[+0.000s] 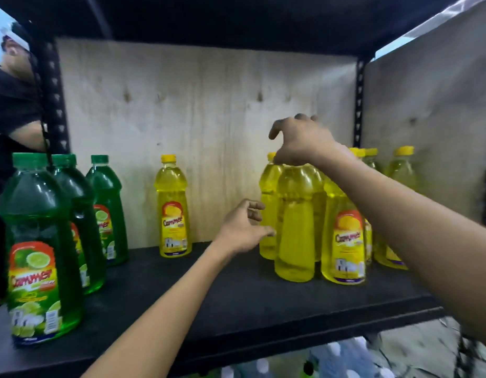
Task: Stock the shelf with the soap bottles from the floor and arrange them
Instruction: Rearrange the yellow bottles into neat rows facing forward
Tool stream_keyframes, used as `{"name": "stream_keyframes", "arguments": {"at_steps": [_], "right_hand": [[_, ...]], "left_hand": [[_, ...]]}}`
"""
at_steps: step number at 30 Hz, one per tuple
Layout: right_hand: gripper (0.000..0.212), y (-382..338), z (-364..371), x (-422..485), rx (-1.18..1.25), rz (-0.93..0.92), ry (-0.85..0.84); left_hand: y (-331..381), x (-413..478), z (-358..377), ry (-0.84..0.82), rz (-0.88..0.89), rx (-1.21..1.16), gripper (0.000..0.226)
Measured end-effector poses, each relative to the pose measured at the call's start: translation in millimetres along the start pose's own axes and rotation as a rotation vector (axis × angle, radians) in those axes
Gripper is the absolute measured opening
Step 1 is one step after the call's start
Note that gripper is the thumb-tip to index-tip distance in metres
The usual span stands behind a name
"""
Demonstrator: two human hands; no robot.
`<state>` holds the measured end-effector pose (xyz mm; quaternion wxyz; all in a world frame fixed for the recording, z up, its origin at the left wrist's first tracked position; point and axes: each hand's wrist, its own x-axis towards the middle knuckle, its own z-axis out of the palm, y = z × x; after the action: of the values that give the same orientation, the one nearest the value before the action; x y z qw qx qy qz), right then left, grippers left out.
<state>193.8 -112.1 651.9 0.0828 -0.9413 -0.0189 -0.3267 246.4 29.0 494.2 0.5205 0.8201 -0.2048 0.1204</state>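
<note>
Right hand covers the cap of the front yellow soap bottle on the shelf; grip can't be told. Left hand loose, empty, just beside it. Risk: a sideways nudge topples the neighbouring yellow bottles packed against it.

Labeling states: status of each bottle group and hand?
green bottles: upright, capped, shelf left
lone yellow bottle: upright, capped, at back
yellow bottle cluster: upright, shelf right
right hand: over a cluster bottle's cap, grip unclear
left hand: fingers loosely curled, holding nothing
</note>
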Motion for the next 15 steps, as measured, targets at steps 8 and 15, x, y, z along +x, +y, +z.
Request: {"name": "stream_keyframes", "arguments": {"at_steps": [8,15], "right_hand": [[0.067,37,-1,-14,0.238,0.001,-0.307],[0.084,28,9,-40,0.223,-0.085,-0.167]], "left_hand": [[21,-24,77,0.163,-0.087,0.085,0.107],[28,-44,107,0.271,-0.124,0.088,0.109]]}}
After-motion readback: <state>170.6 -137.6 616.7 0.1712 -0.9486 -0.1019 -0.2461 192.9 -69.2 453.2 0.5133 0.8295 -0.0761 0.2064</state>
